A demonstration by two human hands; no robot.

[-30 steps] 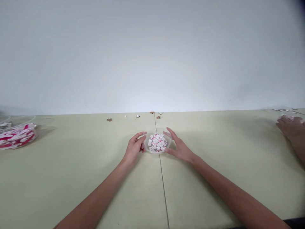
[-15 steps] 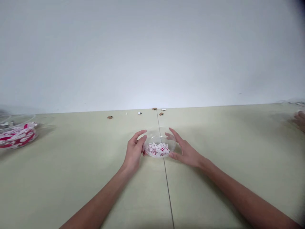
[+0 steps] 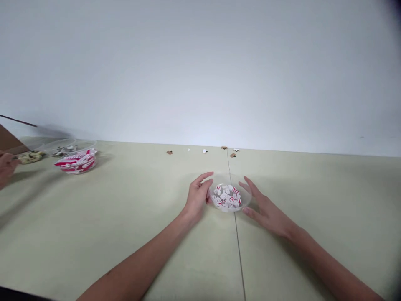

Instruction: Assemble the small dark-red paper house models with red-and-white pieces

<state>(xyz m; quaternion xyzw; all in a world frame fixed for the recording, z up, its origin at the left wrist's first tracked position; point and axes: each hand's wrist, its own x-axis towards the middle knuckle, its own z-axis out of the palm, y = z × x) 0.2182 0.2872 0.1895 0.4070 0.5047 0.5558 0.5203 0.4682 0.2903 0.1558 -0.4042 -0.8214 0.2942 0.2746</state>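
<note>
As two hands (image 3: 198,198) flank one clear bowl (image 3: 247,196), red-white pieces (image 3: 226,197) inside.

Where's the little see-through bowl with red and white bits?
In the head view, the clear bowl sits on the seam of the pale green table, between the left hand and right hand.

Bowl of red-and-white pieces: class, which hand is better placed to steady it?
Probably the left hand: it sits right against the left side of the clear bowl. The right hand lies open and spread, with less of it against the bowl.
</note>
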